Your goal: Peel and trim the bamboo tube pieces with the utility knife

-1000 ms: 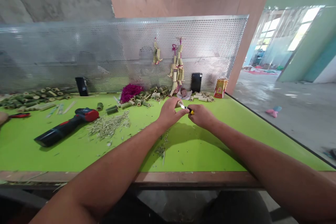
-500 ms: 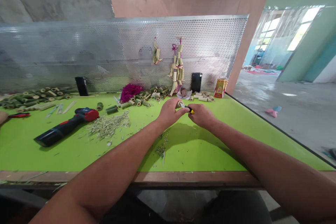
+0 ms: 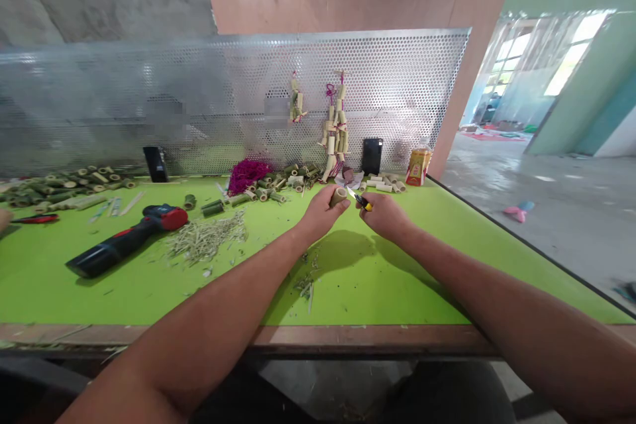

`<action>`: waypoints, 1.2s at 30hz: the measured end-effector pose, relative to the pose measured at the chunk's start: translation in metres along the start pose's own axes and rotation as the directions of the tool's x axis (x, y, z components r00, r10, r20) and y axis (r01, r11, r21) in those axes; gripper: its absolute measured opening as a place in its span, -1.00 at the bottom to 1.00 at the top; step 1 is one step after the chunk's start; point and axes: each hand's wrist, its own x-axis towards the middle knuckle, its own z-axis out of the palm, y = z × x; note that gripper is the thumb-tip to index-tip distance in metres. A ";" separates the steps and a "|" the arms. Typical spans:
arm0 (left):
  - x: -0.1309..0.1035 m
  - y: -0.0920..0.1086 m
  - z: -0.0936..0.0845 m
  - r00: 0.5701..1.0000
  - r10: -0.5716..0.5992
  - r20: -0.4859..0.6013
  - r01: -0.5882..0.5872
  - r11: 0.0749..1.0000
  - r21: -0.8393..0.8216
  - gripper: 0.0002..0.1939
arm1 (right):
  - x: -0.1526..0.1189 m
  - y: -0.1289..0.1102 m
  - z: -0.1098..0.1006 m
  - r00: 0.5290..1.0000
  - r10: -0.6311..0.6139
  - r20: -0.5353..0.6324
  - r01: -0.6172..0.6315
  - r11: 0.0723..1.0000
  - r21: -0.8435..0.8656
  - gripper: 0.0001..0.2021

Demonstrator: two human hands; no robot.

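Note:
Over the green tabletop [image 3: 407, 278], my left hand [image 3: 321, 210] grips a short hollow bamboo piece [image 3: 340, 195], its open end facing up and toward me. My right hand [image 3: 386, 212] is wrapped round the yellow and black handle of a utility knife [image 3: 364, 202]. The blade points left and up, a small gap apart from the bamboo. Behind my hands, peeled bamboo pieces [image 3: 383, 186] lie in a group at the back. Fine shavings [image 3: 305, 286] are scattered on the table below my left forearm.
A cordless drill [image 3: 129, 238] lies at left beside a shavings heap [image 3: 206, 236]. Green bamboo pieces [image 3: 59, 187] and purple cord [image 3: 248, 175] line the back. Bamboo strings [image 3: 338, 126] hang on the perforated panel [image 3: 397, 79]. A bottle [image 3: 418, 165] stands at right. Another person's hand [image 3: 4, 218] shows far left.
The knife blade has come away from the bamboo, and my right hand has shifted slightly right. The bamboo's open end now shows more. The other person's hand has moved a little left.

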 end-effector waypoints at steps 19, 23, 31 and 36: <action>0.000 -0.001 -0.002 0.995 0.092 0.032 -0.091 0.995 -0.032 -0.68 | -0.004 -0.006 0.002 0.993 -0.116 0.016 0.117 0.992 -0.044 -0.88; -0.004 0.003 -0.002 0.995 0.066 0.070 -0.059 0.993 -0.106 -0.63 | -0.004 -0.005 0.001 0.996 -0.081 0.035 0.081 0.997 -0.016 -0.89; 0.000 0.003 -0.001 0.994 0.103 0.042 -0.102 0.995 -0.017 -0.64 | -0.004 -0.002 0.005 0.986 -0.161 0.037 0.159 0.987 0.035 -0.95; 0.003 0.000 -0.001 0.989 0.146 0.030 -0.146 0.989 0.029 -0.66 | -0.005 -0.003 0.006 0.988 -0.151 0.035 0.150 0.988 0.026 -0.94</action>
